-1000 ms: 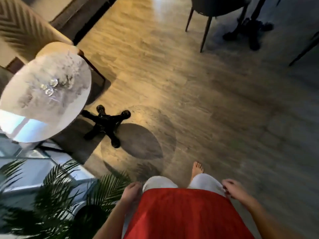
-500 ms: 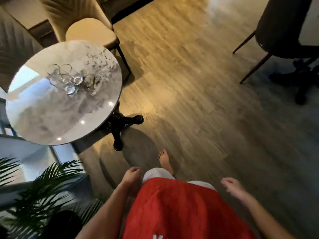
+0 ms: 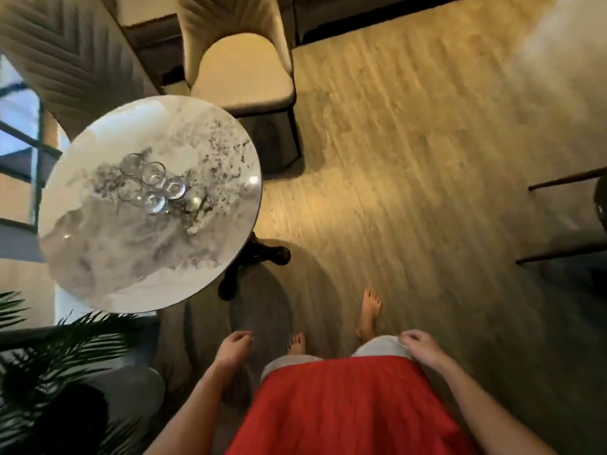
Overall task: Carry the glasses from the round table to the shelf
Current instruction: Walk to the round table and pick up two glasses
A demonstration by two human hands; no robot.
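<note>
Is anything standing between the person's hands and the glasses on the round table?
Nothing visible does. The glasses stand clustered on the round table, and no object shows on the tabletop between them and the person. The left hand and right hand hang low, holding nothing. The shelf is out of view.

A round white-and-grey marble table (image 3: 147, 257) fills the left middle of the frame on a black pedestal foot (image 3: 253, 261). A tight cluster of clear drinking glasses (image 3: 149, 182) stands upright on its upper half. A cream upholstered chair (image 3: 243, 73) sits just above the table. Pale wood-plank floor (image 3: 410, 159) spreads to the right. At the bottom, the left hand (image 3: 235, 348) and right hand (image 3: 420, 348) hang loosely curled and hold nothing, either side of a red garment (image 3: 345, 405). Green palm fronds (image 3: 49, 356) fill the lower left.
</note>
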